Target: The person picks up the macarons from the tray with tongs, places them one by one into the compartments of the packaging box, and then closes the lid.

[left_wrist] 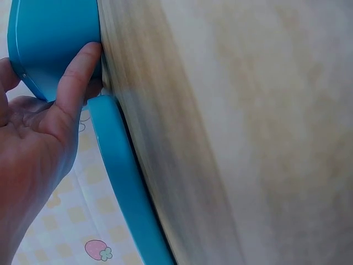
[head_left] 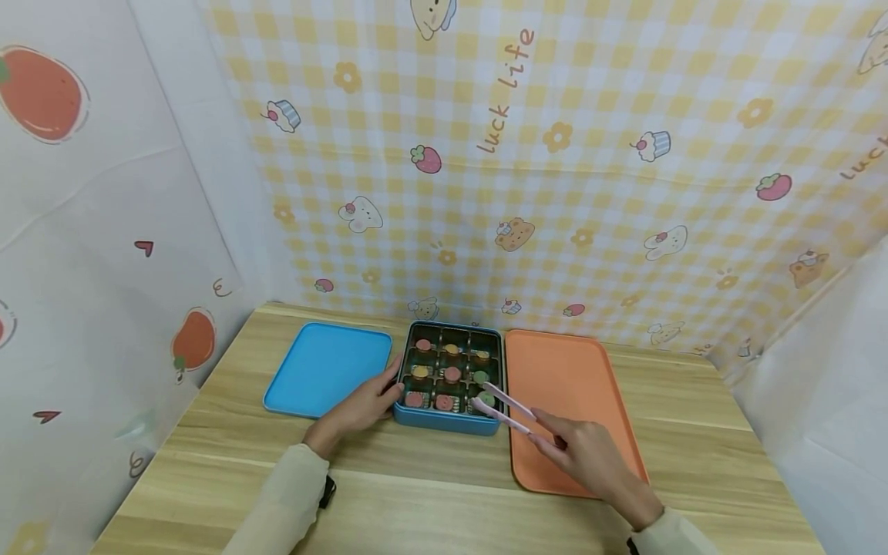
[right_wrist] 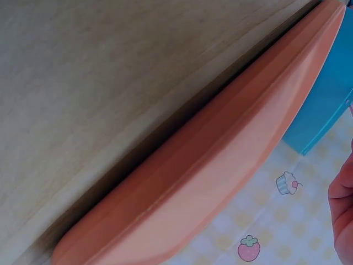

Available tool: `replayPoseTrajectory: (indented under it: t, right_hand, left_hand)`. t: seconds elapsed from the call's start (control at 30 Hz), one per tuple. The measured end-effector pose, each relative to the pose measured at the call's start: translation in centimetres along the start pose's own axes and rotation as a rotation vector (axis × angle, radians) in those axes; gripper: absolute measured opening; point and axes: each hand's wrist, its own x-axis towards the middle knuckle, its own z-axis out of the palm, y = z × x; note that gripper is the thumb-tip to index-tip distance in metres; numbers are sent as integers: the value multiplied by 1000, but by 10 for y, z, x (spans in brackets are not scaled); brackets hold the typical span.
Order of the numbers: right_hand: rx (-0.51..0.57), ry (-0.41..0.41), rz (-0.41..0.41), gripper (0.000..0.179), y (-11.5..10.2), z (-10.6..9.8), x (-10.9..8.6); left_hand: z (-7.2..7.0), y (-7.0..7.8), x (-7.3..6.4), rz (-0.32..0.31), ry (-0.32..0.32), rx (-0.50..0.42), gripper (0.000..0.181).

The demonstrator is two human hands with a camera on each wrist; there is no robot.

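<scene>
A blue tin box (head_left: 447, 422) stands on the table, its dark insert split into compartments holding small round red, yellow and green pieces, like macarons. My left hand (head_left: 368, 402) is at its left side; in the left wrist view, extended fingers (left_wrist: 80, 74) press against the tin's wall. In my right hand (head_left: 586, 451) is a pair of pale pink tongs (head_left: 512, 415), pinched between thumb and fingers. Their tips are apart over the front right compartment, either side of a green macaron-like piece (head_left: 488, 398); whether they touch it I cannot tell. Another green piece (head_left: 481, 377) lies just behind.
To the left lies a flat blue lid or tray (head_left: 329, 366). An orange tray (head_left: 562, 385) lies close along the box's right side, below my right hand. Behind the wooden table (head_left: 416, 509) hangs a yellow checked cloth (head_left: 472, 200).
</scene>
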Motion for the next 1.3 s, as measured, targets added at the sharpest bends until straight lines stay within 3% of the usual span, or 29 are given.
replayPoseTrajectory:
  t: [0.7,0.83,1.0,1.13,1.3]
  right_hand:
    - [-6,-12,32,38,-2,1,1]
    - [-7,3,23,38,0,1,0]
    - [-21,39,18,39,7,-2,-4]
    - [-26,61,25,40,18,-7,-9]
    - [-26,29,110,39,35,-18,-17]
  left_hand:
    - [-2,1,-1,-1,3,13,60]
    - [-1,1,-1,16,-5,-24,60]
    - [1,-1,1,18,-22,-90,62]
    - [1,0,0,17,-14,-72,61]
    - [-1,0,-2,13,4,-33,62]
